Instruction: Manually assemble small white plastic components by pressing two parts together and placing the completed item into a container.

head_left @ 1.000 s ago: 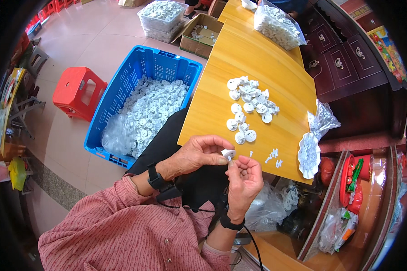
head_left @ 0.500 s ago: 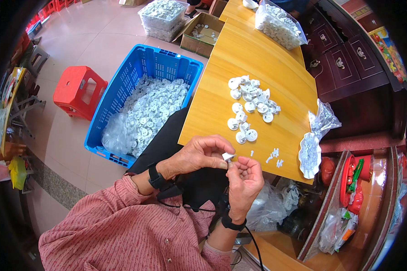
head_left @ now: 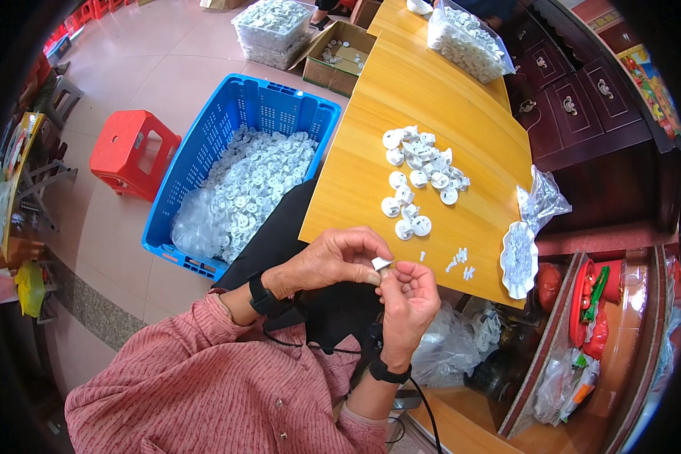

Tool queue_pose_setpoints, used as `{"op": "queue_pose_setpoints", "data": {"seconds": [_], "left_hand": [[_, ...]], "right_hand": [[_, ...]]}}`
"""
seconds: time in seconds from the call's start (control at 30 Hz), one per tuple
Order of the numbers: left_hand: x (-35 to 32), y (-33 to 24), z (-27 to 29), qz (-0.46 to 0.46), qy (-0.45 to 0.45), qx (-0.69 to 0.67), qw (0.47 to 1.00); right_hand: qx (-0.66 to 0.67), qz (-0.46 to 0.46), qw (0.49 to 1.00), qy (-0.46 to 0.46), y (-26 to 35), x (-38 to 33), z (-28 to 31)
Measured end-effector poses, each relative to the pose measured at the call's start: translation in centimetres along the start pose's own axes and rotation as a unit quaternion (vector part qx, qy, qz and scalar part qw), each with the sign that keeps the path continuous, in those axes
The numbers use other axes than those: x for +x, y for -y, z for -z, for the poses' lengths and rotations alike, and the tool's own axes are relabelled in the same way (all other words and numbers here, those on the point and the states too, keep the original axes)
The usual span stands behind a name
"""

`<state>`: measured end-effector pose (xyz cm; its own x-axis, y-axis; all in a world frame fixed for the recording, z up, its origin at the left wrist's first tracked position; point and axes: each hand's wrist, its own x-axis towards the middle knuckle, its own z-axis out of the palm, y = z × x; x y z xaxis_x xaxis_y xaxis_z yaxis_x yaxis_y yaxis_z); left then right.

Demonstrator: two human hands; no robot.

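Between its thumb and fingers, my left hand (head_left: pixel 334 256) grips a small white plastic part (head_left: pixel 380 263). My right hand (head_left: pixel 407 291) meets it from the right, thumb and forefinger pinched at the part's lower side; whatever those fingertips hold is hidden. Both hands are just off the near edge of the yellow wooden table (head_left: pixel 348 170). On the table lies a loose pile of round white plastic parts (head_left: pixel 431 163) with raised blocks. Several tiny white pegs (head_left: pixel 459 259) are scattered closer to my right hand. A scalloped white dish (head_left: pixel 517 261) of small pale pieces sits at the right edge.
A blue crate (head_left: pixel 159 204) full of white parts stands on the floor at left, beside a red stool (head_left: pixel 125 147). A clear tub (head_left: pixel 469 44) of parts rests at the table's far end. Dark drawers (head_left: pixel 575 106) and an open shelf compartment (head_left: pixel 620 363) flank the right.
The right thumb and fingertips have shifted slightly up and left, closer against the white part, which has tilted a little. The left hand stays in place.
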<state>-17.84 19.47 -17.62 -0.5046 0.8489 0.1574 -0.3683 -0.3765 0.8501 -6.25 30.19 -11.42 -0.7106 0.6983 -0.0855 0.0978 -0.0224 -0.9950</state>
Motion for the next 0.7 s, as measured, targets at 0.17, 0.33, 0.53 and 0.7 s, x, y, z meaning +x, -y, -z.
{"op": "queue_pose_setpoints", "data": {"seconds": [0.17, 0.33, 0.53, 0.7], "left_hand": [[0.06, 0.24, -0.2, 0.003, -0.016, -0.073, 0.997], [-0.07, 0.23, -0.13, 0.007, -0.021, -0.066, 0.998], [-0.13, 0.37, -0.22, 0.003, -0.017, -0.068, 0.998], [-0.11, 0.48, -0.22, 0.0, -0.015, -0.063, 0.998]], "right_hand": [[0.009, 0.001, 1.0, 0.009, -0.29, -0.15, 0.59], [-0.025, 0.0, 0.999, 0.023, -0.16, -0.4, 0.95], [-0.056, -0.019, 0.997, 0.046, 0.08, -0.52, 0.75], [-0.048, -0.02, 0.998, 0.033, -0.28, -0.6, 0.16]]}}
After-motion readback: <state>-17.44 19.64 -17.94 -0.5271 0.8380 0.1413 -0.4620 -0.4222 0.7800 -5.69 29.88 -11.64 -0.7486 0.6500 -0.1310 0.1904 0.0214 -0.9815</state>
